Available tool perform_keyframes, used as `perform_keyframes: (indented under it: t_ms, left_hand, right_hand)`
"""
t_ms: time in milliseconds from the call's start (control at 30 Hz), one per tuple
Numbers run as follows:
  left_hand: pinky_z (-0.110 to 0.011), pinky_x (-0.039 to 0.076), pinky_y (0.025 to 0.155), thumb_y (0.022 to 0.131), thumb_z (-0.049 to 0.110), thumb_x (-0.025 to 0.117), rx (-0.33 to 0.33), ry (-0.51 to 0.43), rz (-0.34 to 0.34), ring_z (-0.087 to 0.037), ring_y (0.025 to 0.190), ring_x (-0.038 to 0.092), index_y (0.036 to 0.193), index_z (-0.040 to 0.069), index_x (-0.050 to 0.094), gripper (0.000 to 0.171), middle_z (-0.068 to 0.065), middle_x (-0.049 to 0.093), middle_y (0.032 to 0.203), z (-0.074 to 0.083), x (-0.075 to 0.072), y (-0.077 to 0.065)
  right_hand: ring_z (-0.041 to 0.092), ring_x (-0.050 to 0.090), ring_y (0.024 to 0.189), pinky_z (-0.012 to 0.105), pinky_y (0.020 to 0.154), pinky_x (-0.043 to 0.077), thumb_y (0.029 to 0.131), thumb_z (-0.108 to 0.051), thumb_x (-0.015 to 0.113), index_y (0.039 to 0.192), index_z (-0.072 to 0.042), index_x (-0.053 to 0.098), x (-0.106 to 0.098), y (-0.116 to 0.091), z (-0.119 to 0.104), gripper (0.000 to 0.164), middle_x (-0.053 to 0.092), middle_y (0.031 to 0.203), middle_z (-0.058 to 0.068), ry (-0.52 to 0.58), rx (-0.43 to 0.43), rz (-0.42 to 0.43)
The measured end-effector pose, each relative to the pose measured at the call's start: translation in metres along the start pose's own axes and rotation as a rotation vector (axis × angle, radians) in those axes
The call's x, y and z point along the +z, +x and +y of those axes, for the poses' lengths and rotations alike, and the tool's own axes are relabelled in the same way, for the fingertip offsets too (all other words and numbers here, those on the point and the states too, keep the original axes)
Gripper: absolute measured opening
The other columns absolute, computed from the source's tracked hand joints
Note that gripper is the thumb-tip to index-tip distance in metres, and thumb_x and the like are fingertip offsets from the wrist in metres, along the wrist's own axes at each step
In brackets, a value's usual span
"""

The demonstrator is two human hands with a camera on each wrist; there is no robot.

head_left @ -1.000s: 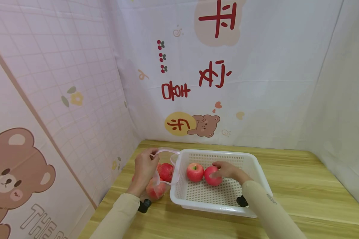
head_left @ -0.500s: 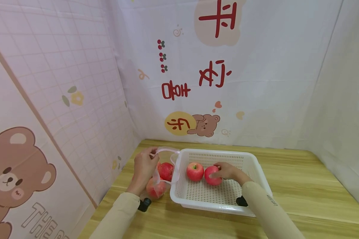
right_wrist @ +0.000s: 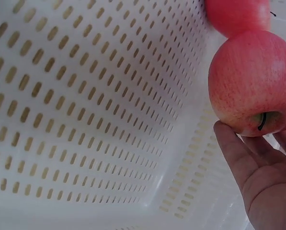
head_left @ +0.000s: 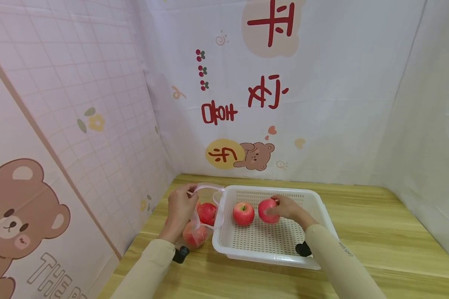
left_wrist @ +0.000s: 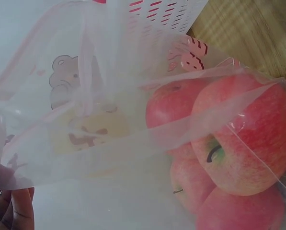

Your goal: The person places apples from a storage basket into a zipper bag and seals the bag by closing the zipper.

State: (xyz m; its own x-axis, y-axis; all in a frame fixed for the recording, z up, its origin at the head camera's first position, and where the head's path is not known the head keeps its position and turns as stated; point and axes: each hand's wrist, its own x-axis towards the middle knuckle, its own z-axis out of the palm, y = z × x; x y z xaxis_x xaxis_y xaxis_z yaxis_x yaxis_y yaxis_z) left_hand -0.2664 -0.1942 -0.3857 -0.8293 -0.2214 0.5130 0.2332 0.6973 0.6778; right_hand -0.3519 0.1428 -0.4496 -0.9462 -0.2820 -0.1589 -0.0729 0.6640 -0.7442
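Observation:
My right hand (head_left: 289, 208) grips a red apple (head_left: 268, 211) inside the white plastic basket (head_left: 269, 259); in the right wrist view its fingers curl round the apple (right_wrist: 255, 81), whose dark stem shows. Another apple (head_left: 243, 214) sits in the basket just left of it. On the left, my left hand (head_left: 181, 209) pinches the rim of a clear plastic bag (head_left: 210, 187) with pinkish handles, holding its mouth apart. Several red apples (left_wrist: 243, 134) lie in the bag, seen through its film in the left wrist view. Part of the left hand is out of that view.
The wooden table (head_left: 378, 232) extends right of the basket and in front of it. The bag stands close against the basket's left side. Printed cloth walls (head_left: 321, 104) with bears and red characters enclose the back and sides.
My right hand has lifted its apple slightly and shifted it right, widening the gap to the other apple. The left hand keeps its hold on the bag's rim, nearly still.

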Motion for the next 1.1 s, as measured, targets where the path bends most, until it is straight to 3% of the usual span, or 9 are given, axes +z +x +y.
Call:
perform_keyframes:
  t_ms: [267, 567, 900, 1100]
  left_hand:
    - [-0.033, 0.052, 0.061, 0.088, 0.003, 0.065, 0.015, 0.004, 0.001, -0.022, 0.076, 0.064, 0.105, 0.002, 0.075, 0.019, -0.009, 0.071, 0.093, 0.000, -0.001, 0.001]
    - [-0.035, 0.054, 0.062, 0.087, 0.002, 0.065, 0.037, 0.012, 0.011, -0.022, 0.075, 0.064, 0.104, 0.001, 0.075, 0.019, -0.009, 0.071, 0.092, -0.001, 0.000, 0.001]
    - [-0.036, 0.055, 0.063, 0.087, 0.001, 0.065, 0.038, 0.011, 0.015, -0.023, 0.075, 0.065, 0.102, 0.000, 0.075, 0.018, -0.009, 0.072, 0.091, 0.000, 0.001, 0.001]
    - [-0.036, 0.054, 0.063, 0.087, 0.001, 0.066, 0.036, 0.018, 0.020, -0.022, 0.075, 0.064, 0.102, 0.001, 0.075, 0.018, -0.009, 0.072, 0.091, -0.001, 0.002, 0.001]
  right_hand:
    - [0.033, 0.057, 0.106, 0.045, 0.086, 0.052, 0.082, -0.035, 0.079, 0.137, 0.005, 0.045, -0.001, 0.003, -0.008, 0.076, 0.059, 0.120, 0.019, 0.066, 0.005, 0.095]
    - [0.034, 0.055, 0.111, 0.044, 0.087, 0.053, 0.084, -0.040, 0.077, 0.141, 0.003, 0.042, -0.005, 0.000, -0.022, 0.079, 0.056, 0.128, 0.020, 0.134, 0.025, 0.126]
    - [0.030, 0.058, 0.106, 0.040, 0.086, 0.053, 0.087, -0.036, 0.074, 0.135, -0.001, 0.051, -0.001, -0.004, -0.044, 0.063, 0.061, 0.121, 0.015, 0.326, 0.001, 0.190]
    - [0.032, 0.058, 0.110, 0.040, 0.089, 0.052, 0.086, -0.039, 0.075, 0.138, -0.001, 0.049, 0.008, -0.004, -0.057, 0.069, 0.058, 0.127, 0.016, 0.433, 0.004, 0.186]
